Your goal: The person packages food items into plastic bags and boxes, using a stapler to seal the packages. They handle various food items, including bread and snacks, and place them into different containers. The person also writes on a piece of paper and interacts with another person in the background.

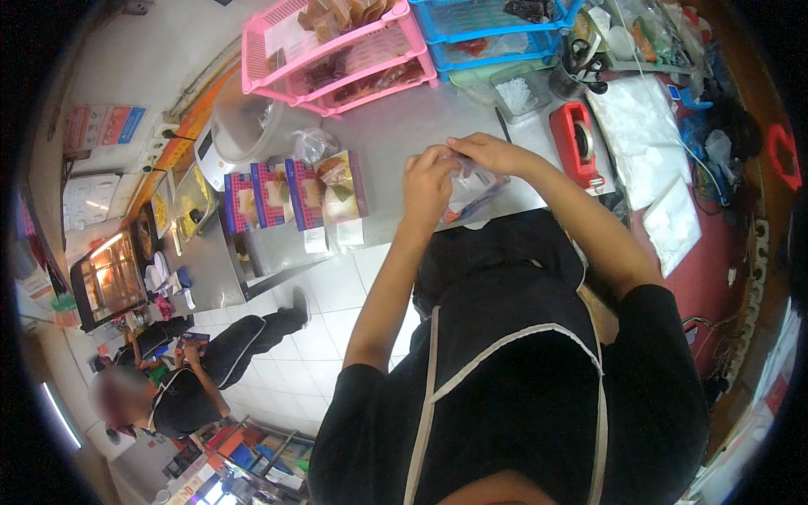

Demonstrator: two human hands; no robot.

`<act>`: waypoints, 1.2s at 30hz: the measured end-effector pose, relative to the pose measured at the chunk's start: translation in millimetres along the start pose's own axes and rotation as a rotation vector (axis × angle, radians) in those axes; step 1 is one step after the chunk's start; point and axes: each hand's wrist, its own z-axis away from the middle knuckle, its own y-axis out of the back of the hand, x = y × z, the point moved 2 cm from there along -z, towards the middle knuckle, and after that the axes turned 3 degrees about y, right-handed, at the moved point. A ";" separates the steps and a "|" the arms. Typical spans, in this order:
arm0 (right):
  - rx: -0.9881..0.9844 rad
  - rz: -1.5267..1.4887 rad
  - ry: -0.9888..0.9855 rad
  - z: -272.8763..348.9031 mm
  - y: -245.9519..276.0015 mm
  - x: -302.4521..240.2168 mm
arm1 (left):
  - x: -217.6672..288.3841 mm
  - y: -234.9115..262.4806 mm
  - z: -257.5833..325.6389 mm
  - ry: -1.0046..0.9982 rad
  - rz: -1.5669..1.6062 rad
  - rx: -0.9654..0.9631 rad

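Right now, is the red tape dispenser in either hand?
No: the red tape dispenser sits on the steel counter beside the right forearm, while both hands, left hand and right hand, pinch a clear plastic bag.

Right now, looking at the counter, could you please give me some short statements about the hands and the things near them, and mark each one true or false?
1. Both hands, the left hand and the right hand, hold a clear plastic bag over the steel counter. True.
2. The red tape dispenser lies to the left of the hands. False: it sits to their right, untouched.
3. A row of purple boxes stands at the counter's edge, left of the hands. True.
4. The pink tray rack is empty. False: it holds brown packets.
5. The blue tray rack stands to the right of the pink one. True.
6. Another person stands at the same counter. False: that person crouches low on the tiled floor.
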 end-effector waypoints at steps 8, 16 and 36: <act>-0.022 -0.349 0.240 -2.0 -11.9 28.3 | -0.6 -40.2 13.2 0.205 0.511 0.207; 0.243 -0.500 0.431 -17.9 -29.9 44.0 | -5.5 -31.0 10.5 0.180 0.668 0.120; 1.505 0.504 0.345 145.4 402.9 94.3 | 16.8 -2.4 3.2 0.445 0.241 -0.063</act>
